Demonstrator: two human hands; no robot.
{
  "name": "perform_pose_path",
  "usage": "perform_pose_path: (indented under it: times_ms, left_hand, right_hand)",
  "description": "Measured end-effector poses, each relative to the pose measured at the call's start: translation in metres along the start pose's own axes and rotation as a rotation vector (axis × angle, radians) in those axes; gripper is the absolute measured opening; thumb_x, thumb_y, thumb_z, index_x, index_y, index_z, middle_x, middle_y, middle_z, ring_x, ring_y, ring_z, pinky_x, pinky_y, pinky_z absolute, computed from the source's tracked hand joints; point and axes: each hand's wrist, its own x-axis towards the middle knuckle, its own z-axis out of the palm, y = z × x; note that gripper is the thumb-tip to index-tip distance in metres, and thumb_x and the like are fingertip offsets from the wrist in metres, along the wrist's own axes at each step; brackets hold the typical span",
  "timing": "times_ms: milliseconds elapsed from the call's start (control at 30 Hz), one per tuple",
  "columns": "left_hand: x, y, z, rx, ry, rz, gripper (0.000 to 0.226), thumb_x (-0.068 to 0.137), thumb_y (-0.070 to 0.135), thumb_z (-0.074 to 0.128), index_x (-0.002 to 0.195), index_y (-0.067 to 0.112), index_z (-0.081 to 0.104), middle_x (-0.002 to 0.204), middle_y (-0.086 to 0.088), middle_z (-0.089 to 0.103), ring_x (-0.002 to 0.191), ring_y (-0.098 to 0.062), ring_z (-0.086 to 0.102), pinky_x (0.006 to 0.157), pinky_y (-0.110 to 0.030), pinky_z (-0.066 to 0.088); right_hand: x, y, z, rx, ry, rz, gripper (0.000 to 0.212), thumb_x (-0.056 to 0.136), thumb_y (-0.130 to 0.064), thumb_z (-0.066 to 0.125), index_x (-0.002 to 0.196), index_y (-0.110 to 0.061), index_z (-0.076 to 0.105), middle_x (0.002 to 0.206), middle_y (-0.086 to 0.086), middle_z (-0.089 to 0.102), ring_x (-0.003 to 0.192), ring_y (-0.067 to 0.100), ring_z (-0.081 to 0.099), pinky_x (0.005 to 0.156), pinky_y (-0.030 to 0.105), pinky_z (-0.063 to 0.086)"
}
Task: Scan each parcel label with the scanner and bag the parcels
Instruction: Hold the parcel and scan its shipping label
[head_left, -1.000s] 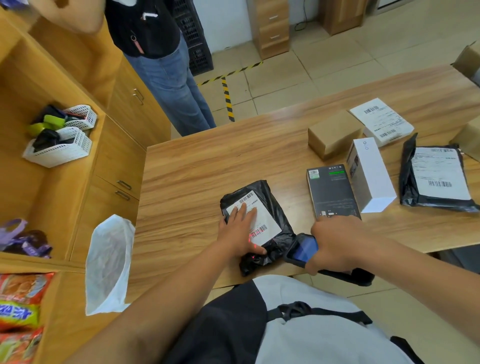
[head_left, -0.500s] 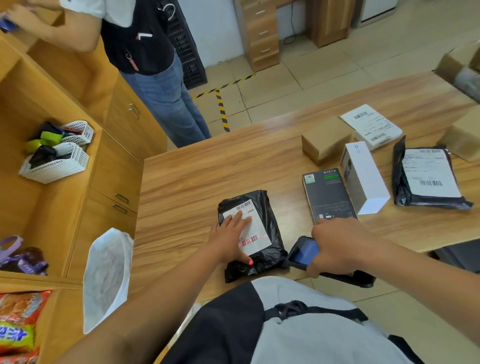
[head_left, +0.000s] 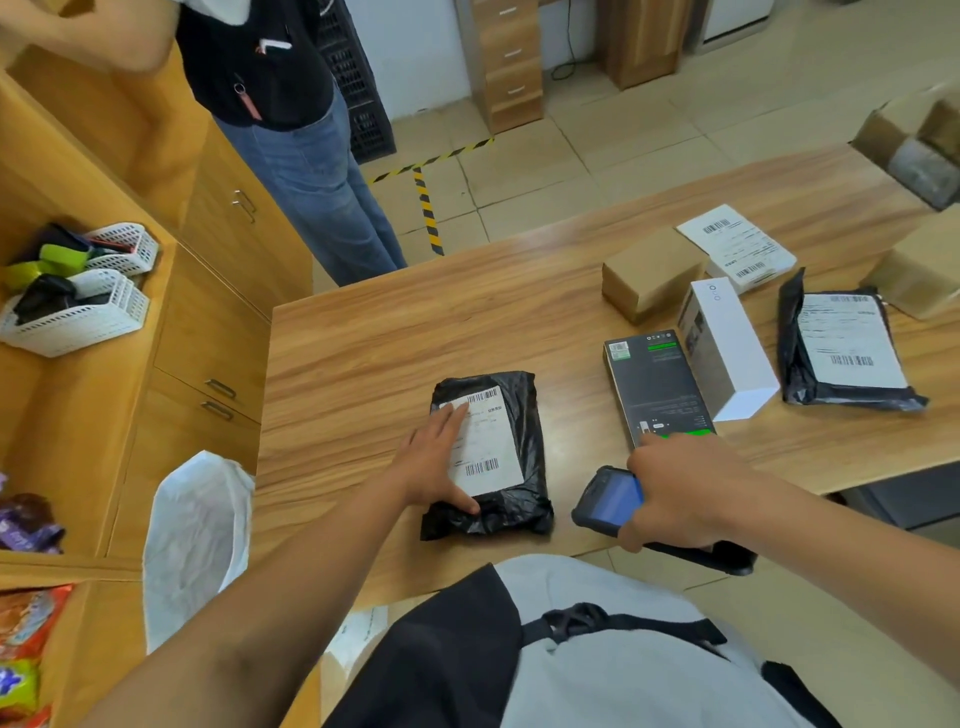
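The wooden table (head_left: 363, 353) filled most of your view, with a run of wooden cabinets (head_left: 218, 332) along its left side. Another person in jeans (head_left: 311, 171) stood at the table's far left corner. A white plastic bag (head_left: 192, 540) hung at the table's left edge, near your left elbow.

The black parcel (head_left: 524, 415) you were working on lay flat on the table right in front of you, close to the near edge, its white label (head_left: 491, 447) facing up with a barcode at each end. A second black parcel (head_left: 795, 364), also label up, lay well apart at the right. Between the two stood a white box (head_left: 732, 343) with a dark box (head_left: 657, 384) lying just beside it on its left. Behind them sat a plain cardboard box (head_left: 649, 270) and a flat white labelled parcel (head_left: 737, 247). Two white baskets (head_left: 78, 317) rested on the cabinet shelf at the left.

Your right hand (head_left: 680, 493) was curled round the scanner (head_left: 605, 501), gripping it over the near edge of the table, just to the right of the parcel, with its lit screen facing up. Your left hand (head_left: 434, 457) lay spread flat on the parcel, fingers straight across the left part of the label and the thumb resting on the black wrap at the near corner
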Motion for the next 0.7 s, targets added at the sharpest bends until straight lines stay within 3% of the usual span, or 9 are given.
perform_pose_path:
  times_ms: [133,233,300,400,467,533,600,700]
  left_hand:
    - [0.002,-0.017,-0.009,0.040,0.005,-0.037,0.148,0.050,0.064,0.087,0.155,0.034,-0.013,0.165,0.003,-0.015,0.152,-0.025,-0.010,0.122,-0.053,0.006]
    - [0.003,-0.030,-0.021,0.005,0.036,-0.151,0.123,0.066,0.038,0.087,0.156,0.039,0.005,0.166,-0.002,-0.009,0.152,-0.030,-0.003,0.121,-0.052,0.009]
    - [0.005,-0.038,-0.030,-0.111,0.139,-0.248,0.091,0.078,0.018,0.073,0.152,0.041,0.025,0.165,-0.006,0.010,0.149,-0.033,0.013,0.119,-0.053,0.019]
    - [0.005,-0.042,-0.034,-0.442,0.383,-0.308,0.061,0.081,0.012,0.065,0.138,0.029,0.052,0.146,-0.009,0.047,0.132,-0.031,0.044,0.107,-0.046,0.040]
    - [0.002,-0.033,-0.032,-0.497,0.354,-0.253,0.066,0.078,0.026,0.076,0.139,0.024,0.051,0.144,-0.009,0.048,0.130,-0.029,0.046,0.106,-0.045,0.041]
    - [0.002,-0.020,-0.028,-0.383,0.240,-0.205,0.094,0.068,0.049,0.082,0.148,0.029,0.038,0.153,-0.007,0.034,0.140,-0.029,0.033,0.113,-0.048,0.032]
    - [0.007,-0.009,-0.026,-0.271,0.168,-0.213,0.117,0.058,0.063,0.083,0.154,0.033,0.022,0.161,-0.005,0.019,0.146,-0.030,0.021,0.116,-0.051,0.025]
    - [0.018,-0.003,-0.024,-0.202,0.079,-0.249,0.128,0.059,0.061,0.084,0.156,0.032,0.006,0.162,-0.009,0.013,0.147,-0.032,0.020,0.114,-0.052,0.026]
  right_hand:
    - [-0.003,-0.007,-0.002,0.036,-0.004,0.055,0.052,0.057,-0.073,0.068,0.070,-0.028,0.044,0.082,-0.007,0.054,0.072,0.019,0.057,0.055,0.032,0.037]
    - [-0.004,-0.012,-0.003,0.093,0.010,0.103,0.054,0.054,-0.075,0.067,0.072,-0.028,0.048,0.080,-0.008,0.054,0.068,0.014,0.054,0.054,0.030,0.035]
    - [-0.005,-0.016,-0.004,0.176,0.018,0.160,0.056,0.051,-0.075,0.067,0.073,-0.025,0.056,0.075,-0.009,0.056,0.064,0.012,0.055,0.052,0.030,0.035]
    - [-0.010,-0.021,-0.005,0.511,0.018,0.263,0.062,0.048,-0.075,0.071,0.084,-0.024,0.068,0.075,-0.009,0.069,0.065,0.011,0.067,0.053,0.028,0.046]
    - [-0.014,-0.027,-0.005,0.839,0.044,0.304,0.069,0.046,-0.070,0.077,0.093,-0.019,0.071,0.085,-0.008,0.071,0.068,0.012,0.071,0.050,0.024,0.052]
    - [-0.018,-0.038,-0.002,1.141,0.099,0.351,0.073,0.046,-0.061,0.083,0.106,-0.022,0.068,0.098,-0.004,0.068,0.074,0.011,0.069,0.046,0.021,0.051]
    - [-0.021,-0.048,0.003,1.356,0.166,0.400,0.083,0.042,-0.058,0.083,0.116,-0.023,0.069,0.109,0.000,0.070,0.086,0.011,0.069,0.056,0.025,0.054]
    - [-0.025,-0.061,0.005,1.538,0.245,0.400,0.045,0.047,-0.053,0.082,0.085,-0.029,0.083,0.084,-0.006,0.078,0.073,0.001,0.071,0.063,0.031,0.052]
